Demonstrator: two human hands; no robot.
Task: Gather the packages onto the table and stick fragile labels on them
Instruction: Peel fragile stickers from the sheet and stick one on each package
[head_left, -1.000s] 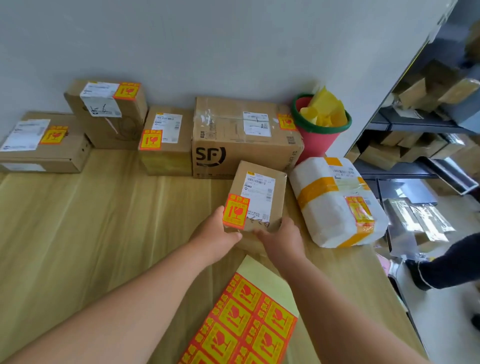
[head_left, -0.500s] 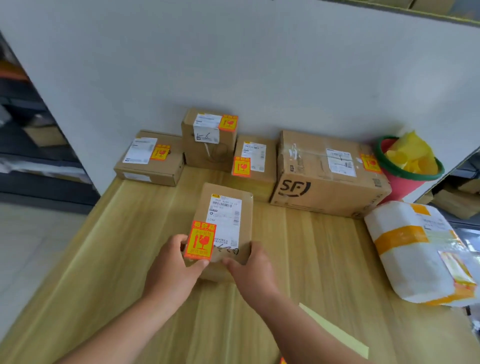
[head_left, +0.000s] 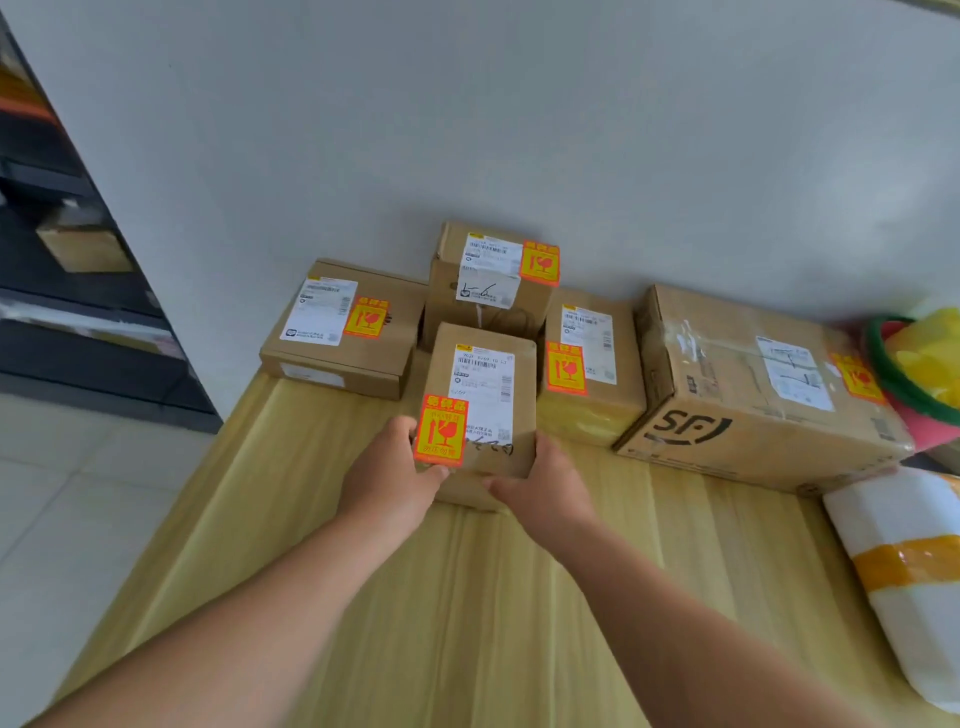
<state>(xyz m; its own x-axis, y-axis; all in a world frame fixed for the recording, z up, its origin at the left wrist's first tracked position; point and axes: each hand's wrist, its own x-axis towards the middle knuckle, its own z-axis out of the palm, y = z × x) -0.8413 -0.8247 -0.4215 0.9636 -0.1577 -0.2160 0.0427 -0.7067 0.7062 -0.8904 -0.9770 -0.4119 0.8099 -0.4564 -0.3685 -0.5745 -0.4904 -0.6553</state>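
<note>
desk notes, standing beside the person.

- both arms reach forward over the pale wooden desk (head_left: 322, 545). the left grip (head_left: 387, 478) and the right grip (head_left: 543, 493) are clenched on the near corners of a small brown cardboard box (head_left: 480, 405), one on each side.
- the box carries a white shipping slip and, at its near left corner, an orange-and-yellow fragile label (head_left: 441, 430). the left thumb lies just under that label.
- the box is at the back of the desk, just in front of an upright brown carton (head_left: 488, 306) that stands against the grey wall (head_left: 519, 130). on one side is a flat brown carton (head_left: 358, 358), on the other a brown carton with yellow tape on its front (head_left: 592, 395). i cannot tell whether its base is touching the wood.
- further right are a large brown carton printed "sf" (head_left: 727, 415) and a white padded parcel with an orange tape band (head_left: 904, 582). a red bucket with a green rim (head_left: 883, 364) sits at the frame edge.
- each of the four cartons at the back shows its own orange label. none shows on the visible part of the white parcel.

my reading: this box is labelled, and the step in hand is parking it among the finished ones. the next move calls for settling it flat in the gap without nudging its neighbours, then opening both grips. after that, check the white parcel and fetch any package not yet gathered.
</note>
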